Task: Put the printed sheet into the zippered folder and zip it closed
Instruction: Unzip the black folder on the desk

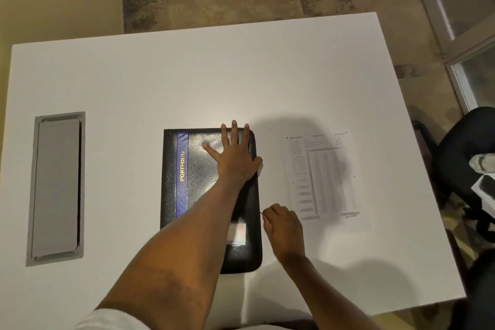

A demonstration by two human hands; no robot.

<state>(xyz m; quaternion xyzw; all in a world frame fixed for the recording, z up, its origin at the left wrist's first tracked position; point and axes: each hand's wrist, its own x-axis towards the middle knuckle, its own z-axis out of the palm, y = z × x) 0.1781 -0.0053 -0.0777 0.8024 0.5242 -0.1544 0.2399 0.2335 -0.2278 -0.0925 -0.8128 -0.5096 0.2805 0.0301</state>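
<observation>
A black zippered folder [198,190] with a blue stripe and gold "PORTFOLIO" lettering lies closed on the white table [187,75]. My left hand [235,155] rests flat on its upper right part, fingers spread. My right hand [281,225] is at the folder's right edge, fingers pinched on a small zipper pull. The printed sheet [322,175] lies flat on the table to the right of the folder, apart from both hands.
A grey cable hatch [56,187] is set into the table at the left. A black office chair [466,158] stands off the table's right edge, with a clear bottle [482,165] near it. Patterned carpet lies beyond the far edge.
</observation>
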